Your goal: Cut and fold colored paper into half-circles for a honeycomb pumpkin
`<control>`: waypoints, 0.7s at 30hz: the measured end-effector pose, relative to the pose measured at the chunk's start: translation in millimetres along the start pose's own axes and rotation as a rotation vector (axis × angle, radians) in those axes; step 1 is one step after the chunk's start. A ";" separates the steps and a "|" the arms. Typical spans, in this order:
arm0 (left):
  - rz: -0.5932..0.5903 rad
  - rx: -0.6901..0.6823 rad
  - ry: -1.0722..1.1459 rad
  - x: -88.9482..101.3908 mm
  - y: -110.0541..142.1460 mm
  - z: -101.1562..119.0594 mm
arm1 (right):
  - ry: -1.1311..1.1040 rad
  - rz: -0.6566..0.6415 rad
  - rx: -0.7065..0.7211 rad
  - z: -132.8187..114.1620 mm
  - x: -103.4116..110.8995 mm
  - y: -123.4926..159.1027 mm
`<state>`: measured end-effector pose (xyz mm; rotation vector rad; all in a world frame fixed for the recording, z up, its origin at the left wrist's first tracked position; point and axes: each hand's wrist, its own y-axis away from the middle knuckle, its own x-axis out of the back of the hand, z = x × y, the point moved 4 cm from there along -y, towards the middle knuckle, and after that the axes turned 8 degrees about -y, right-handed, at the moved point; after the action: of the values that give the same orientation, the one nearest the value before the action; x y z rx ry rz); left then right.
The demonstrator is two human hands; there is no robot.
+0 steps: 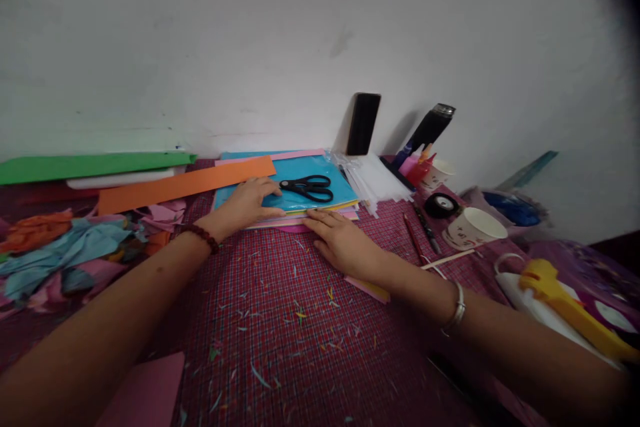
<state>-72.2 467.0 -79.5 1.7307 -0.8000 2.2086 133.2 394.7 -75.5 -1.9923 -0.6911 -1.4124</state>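
A stack of coloured paper sheets (pixel 293 218) lies near the wall, with a blue plastic-wrapped pack (pixel 345 195) on top. Black-handled scissors (pixel 313 188) rest on the blue pack, handles toward the right. My left hand (pixel 249 200) lies over the stack's left front part, fingers stretched beside the scissors' blades and close to a long orange paper strip (pixel 185 185). At the stack's front edge, my right hand (pixel 345 240) is spread with its fingertips touching the sheets. Neither hand shows anything held. A small pink and yellow paper piece (pixel 367 288) sits partly under my right wrist.
Crumpled paper scraps (pixel 65 247) cover the left side, below a green sheet (pixel 100 165). Thin clippings litter the checked tablecloth (pixel 270 360). A phone (pixel 364 124) and a black bottle (pixel 434 127) lean on the wall. Paper cups (pixel 475 228), pencils and a yellow tool (pixel 565 300) stand right.
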 end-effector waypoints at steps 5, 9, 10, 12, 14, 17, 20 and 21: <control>-0.018 0.008 0.005 3.7 -0.9 4.0 | 0.022 -0.013 -0.002 -0.7 -1.0 0.4; -0.025 0.008 -0.052 10.5 -3.1 12.4 | 0.043 0.004 0.005 -1.4 -3.5 1.1; -0.027 0.005 -0.061 12.2 -3.9 14.4 | 0.049 0.009 0.005 -1.5 -4.0 1.5; -0.041 -0.010 -0.074 14.4 -5.3 17.7 | 0.060 0.024 -0.004 -1.5 -4.3 2.2; -0.060 -0.025 -0.088 15.4 -6.0 19.4 | 0.060 0.039 -0.011 -2.0 -3.9 2.4; -0.056 -0.023 -0.092 16.6 -6.6 18.2 | 0.056 0.050 -0.020 -2.5 -3.3 1.3; -0.055 -0.007 -0.043 17.1 -7.6 14.5 | 0.071 0.042 -0.020 -1.9 -4.4 -0.7; -0.056 0.005 -0.015 17.2 -8.1 12.9 | 0.072 0.041 -0.018 -1.6 -4.9 -1.1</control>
<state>-62.4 464.1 -58.9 1.7524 -0.7411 2.1654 130.0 394.0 -79.5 -1.9482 -0.6043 -1.4635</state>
